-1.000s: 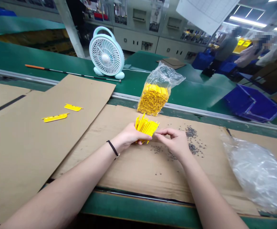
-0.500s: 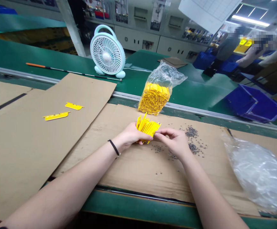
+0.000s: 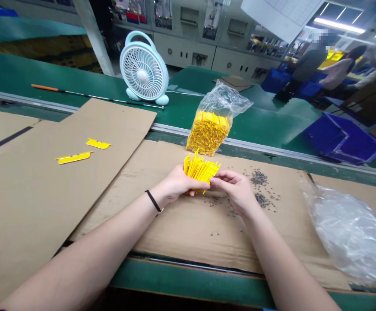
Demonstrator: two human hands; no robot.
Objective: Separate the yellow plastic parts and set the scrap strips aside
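A bundle of flat yellow plastic pieces [image 3: 201, 169] is gripped in my left hand [image 3: 178, 185], fanned out at the top. My right hand [image 3: 236, 186] pinches at the right edge of the bundle, thumb and forefinger together; what lies between those fingertips is too small to make out. Behind the bundle stands a clear plastic bag [image 3: 210, 125] packed with more yellow pieces. Small dark metal parts [image 3: 259, 177] lie scattered in heaps on the cardboard [image 3: 162, 233], beside and partly behind my right hand.
Two loose yellow pieces [image 3: 74, 158] lie on the left cardboard sheet [image 3: 39, 194]. A crumpled clear bag [image 3: 352, 233] rests at right. Farther back are a light-blue fan [image 3: 143, 74], a thin rod with an orange handle [image 3: 93, 96] and a blue bin [image 3: 343, 138]. People stand at the far right.
The yellow pieces in my left hand have fanned slightly wider to the right. Both hands stay at nearly the same place, and the view has shifted a little.
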